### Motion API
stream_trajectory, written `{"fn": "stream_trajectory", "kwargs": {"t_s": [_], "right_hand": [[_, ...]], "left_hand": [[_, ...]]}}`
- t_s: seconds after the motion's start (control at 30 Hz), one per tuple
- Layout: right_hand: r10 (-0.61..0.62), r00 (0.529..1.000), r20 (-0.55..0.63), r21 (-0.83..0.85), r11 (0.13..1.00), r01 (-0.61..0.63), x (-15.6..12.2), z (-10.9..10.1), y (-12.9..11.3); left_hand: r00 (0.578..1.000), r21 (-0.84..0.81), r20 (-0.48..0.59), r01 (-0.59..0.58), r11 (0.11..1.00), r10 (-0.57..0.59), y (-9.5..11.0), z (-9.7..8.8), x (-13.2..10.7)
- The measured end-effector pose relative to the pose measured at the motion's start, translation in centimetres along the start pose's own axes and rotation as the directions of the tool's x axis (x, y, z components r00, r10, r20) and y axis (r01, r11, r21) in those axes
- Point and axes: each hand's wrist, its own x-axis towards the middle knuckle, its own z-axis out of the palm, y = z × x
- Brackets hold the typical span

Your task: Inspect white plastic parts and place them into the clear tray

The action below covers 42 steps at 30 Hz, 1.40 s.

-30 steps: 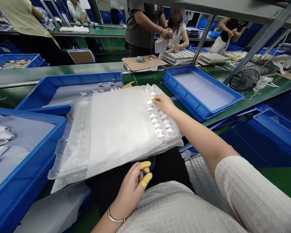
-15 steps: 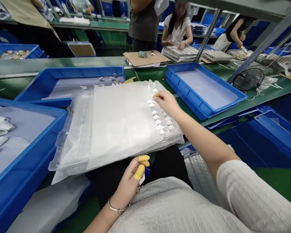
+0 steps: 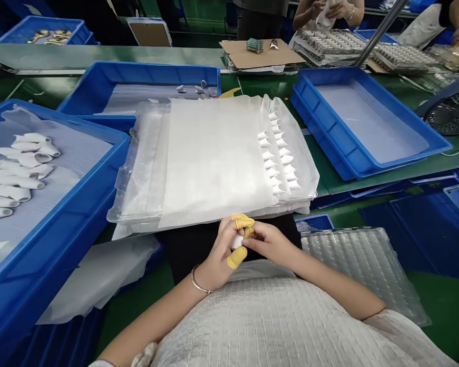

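Just above my lap my two hands meet. Yellow finger cots cover fingertips of my left hand (image 3: 221,255), which is closed round a small white piece (image 3: 237,241), mostly hidden by the fingers. My right hand (image 3: 270,240) pinches at the same piece from the right, its fingertips partly behind the left fingers. Right beyond them lies a stack of clear plastic trays (image 3: 132,204) covered by a white sheet (image 3: 214,158). Two rows of white pointed pieces (image 3: 268,163) show past the sheet's right edge.
A blue bin (image 3: 99,204) at left holds several white tubular pieces (image 3: 26,158). Another blue bin (image 3: 156,71) stands behind the stack, and a blue tray (image 3: 325,137) lies to its right. A fan (image 3: 451,112) is at far right, a clear plastic tray (image 3: 363,270) lower right. Co-workers sit across the bench.
My right hand has come back from the rows of white pieces to my left hand at my lap. My left hand has risen slightly. The view has tilted down.
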Motion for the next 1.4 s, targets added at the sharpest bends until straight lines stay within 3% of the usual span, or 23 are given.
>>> {"fn": "stream_trajectory", "kwargs": {"t_s": [0.17,0.27,0.4,0.57,0.67,0.87,0.97,1.13,1.4], "right_hand": [[0.007,1.000,0.026,0.069,0.998,-0.009,0.1,0.0,0.1],[0.010,1.000,0.008,0.124,0.992,-0.011,0.0,-0.7,0.1],[0.002,0.992,-0.130,0.146,0.989,0.017,-0.4,-2.2,-0.1],[0.014,0.993,-0.120,0.157,0.988,0.005,-1.0,-2.5,-0.4],[0.020,0.991,-0.133,0.116,0.993,-0.004,-1.1,-2.0,-0.4],[-0.020,0.981,-0.194,-0.224,0.974,-0.024,-0.8,-1.4,-0.8],[-0.016,0.987,-0.158,-0.124,0.992,-0.004,-0.7,-1.7,-0.9],[0.076,0.974,-0.213,0.125,0.991,-0.050,-0.4,-2.6,-0.1],[0.048,0.983,-0.178,0.171,0.985,-0.017,-1.4,-3.0,-0.8]], "left_hand": [[0.996,-0.012,0.089,-0.028,1.000,0.029,-0.3,-0.1,-0.3],[0.999,0.023,0.038,0.009,1.000,-0.010,-0.7,-0.1,-0.4],[0.981,0.149,-0.079,0.189,0.971,-0.179,-0.6,0.0,0.2],[0.925,0.145,-0.022,0.379,0.914,-0.380,0.5,0.3,0.9],[0.926,0.218,-0.034,0.373,0.902,-0.375,0.7,0.4,1.0],[0.962,0.442,0.052,0.217,0.870,-0.267,0.9,0.4,1.0],[0.964,0.439,0.094,0.184,0.879,-0.249,1.0,0.3,0.9],[0.942,0.306,0.076,0.291,0.907,-0.328,1.2,0.4,0.6],[0.913,0.222,0.012,0.396,0.891,-0.409,0.8,0.5,0.6]]}}
